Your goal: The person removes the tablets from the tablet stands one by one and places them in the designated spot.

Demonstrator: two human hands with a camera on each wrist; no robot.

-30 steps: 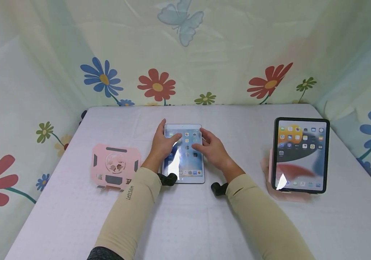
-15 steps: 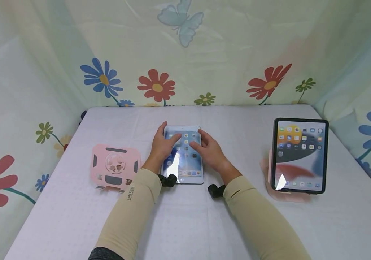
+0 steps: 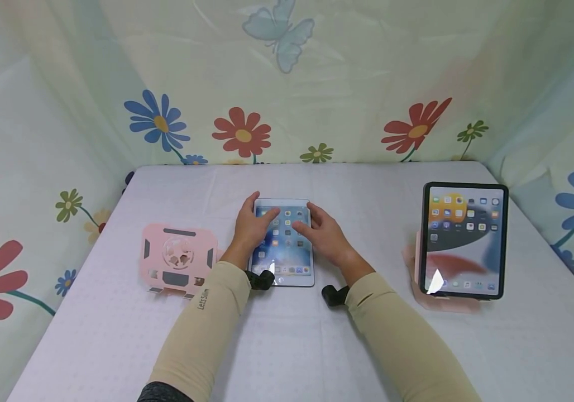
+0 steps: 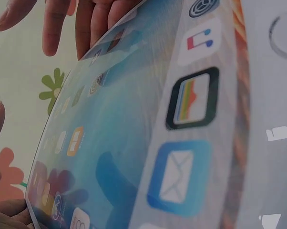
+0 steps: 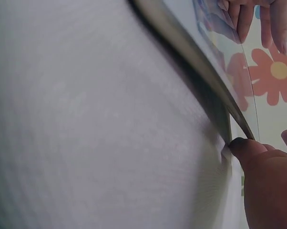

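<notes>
A white-framed tablet (image 3: 284,262) with a lit home screen is between the two hands in the head view. My left hand (image 3: 250,228) holds its left edge, with the thumb over the screen. On the opposite side, my right hand (image 3: 329,237) holds the right edge, thumb likewise over the screen. In the left wrist view, the tablet's screen (image 4: 119,124) fills much of the picture. The right wrist view shows right-hand fingers (image 5: 251,148) under the tablet's edge (image 5: 196,57), with a dark gap between that edge and the white cloth.
Left of the hands stands a pink tablet stand (image 3: 201,239) with cut-outs. At the right, a larger black-framed tablet (image 3: 463,234) leans on another pink stand (image 3: 448,305). White cloth (image 3: 287,346) covers the table, and a flowered curtain (image 3: 352,100) hangs behind.
The tablet's top edge has come down toward the person in the head view, both hands moving slightly with it. The bright glare on its screen has mostly gone.
</notes>
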